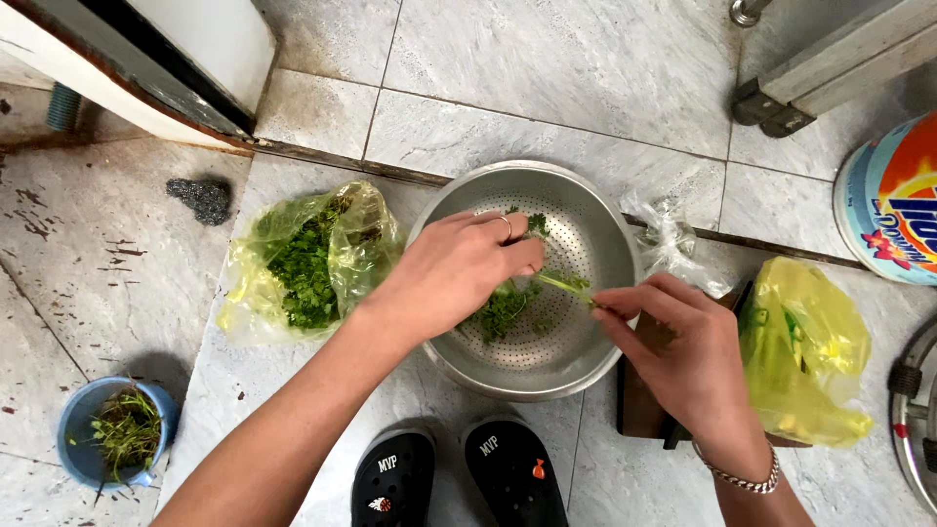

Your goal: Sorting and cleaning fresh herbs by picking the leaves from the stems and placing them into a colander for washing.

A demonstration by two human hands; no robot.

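Both hands over the metal colander (595,220), which sits on the tiled floor just ahead of the person's black clogs (459,476). Left hand (451,273) is curled, fingers pinched shut on a herb sprig (564,283) at its leafy end; right hand (683,346) has thumb and forefinger closed on the stem end of the same sprig. So the sprig is stretched between the two hands, above the colander's right half, with a small pile of picked leaves (503,312) on the perforated bottom below

To do this well, my read: keep the sprig low over the bowl so leaves drop inside, not on the tiles. Pinch close to the leaf joint and pull along the stem rather than sideways, tender stems tear easily. Keep the stem hand steady, let the leaf hand do the stripping

Around it:
- clear yellow-green bag of herbs (303,259), open, touching the colander's left rim
- small blue tub (73,429) with stems and roots, near the bottom left corner of the floor area, well apart
- yellow bag (805,346) with green produce on the right, partly over a dark wooden board (639,410)
- crumpled clear plastic (669,234) by the colander's right rim
- steel scourer (200,198) at upper left

Surface is pale marbled tile, worn and stained at left. Looks like a kitchen or wash area: round detergent tub (893,195) at the right edge, metal frame foot (771,112) top right
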